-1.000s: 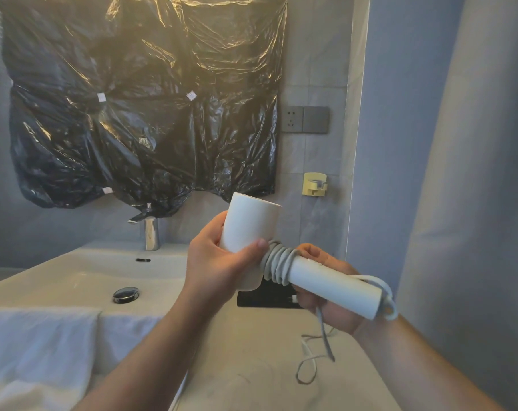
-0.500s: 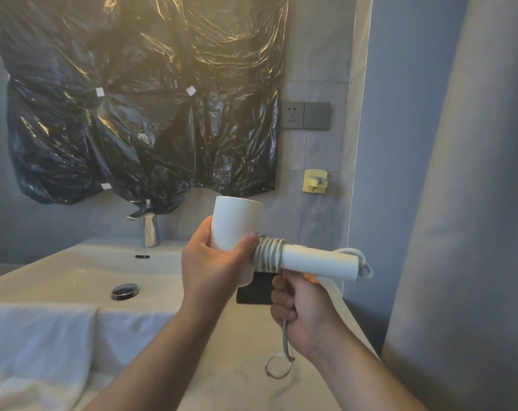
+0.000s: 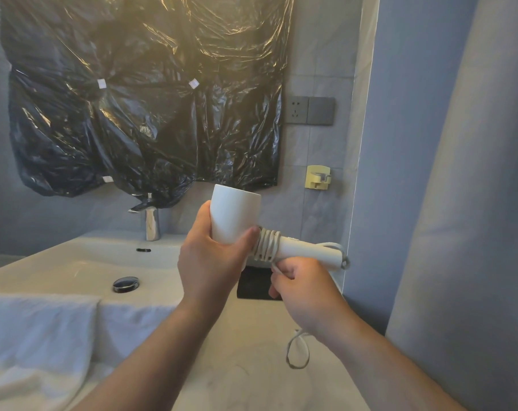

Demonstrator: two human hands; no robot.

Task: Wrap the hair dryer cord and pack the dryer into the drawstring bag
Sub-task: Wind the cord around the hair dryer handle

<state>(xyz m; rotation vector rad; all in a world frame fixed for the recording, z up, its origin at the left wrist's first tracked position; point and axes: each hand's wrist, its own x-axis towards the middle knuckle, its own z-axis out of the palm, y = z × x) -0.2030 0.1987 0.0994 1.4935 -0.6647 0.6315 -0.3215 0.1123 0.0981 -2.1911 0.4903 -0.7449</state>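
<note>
I hold a white hair dryer [image 3: 234, 218] over the countertop, barrel upright, handle pointing right. My left hand [image 3: 213, 262] grips the barrel's lower part. Several turns of the grey-white cord [image 3: 266, 244] sit tightly around the handle next to the barrel. My right hand [image 3: 305, 289] is just below the handle, fingers pinched on the cord. A loose loop of that cord [image 3: 296, 351] hangs down to the counter under my right wrist. A dark flat object [image 3: 252, 284], possibly the bag, lies on the counter behind my hands, mostly hidden.
A white sink basin [image 3: 88, 262] with a chrome tap [image 3: 151, 221] and drain plug [image 3: 125, 284] sits at the left. White towels [image 3: 38, 336] lie at the front left. Black plastic sheeting [image 3: 145, 99] covers the wall. A socket [image 3: 309, 109] and yellow hook [image 3: 318, 177] are on the tiles. A grey curtain [image 3: 474, 232] hangs at right.
My right hand has come from behind the handle to below it, pulling the cord round. More turns lie on the handle, and the loose cord on the counter has shortened.
</note>
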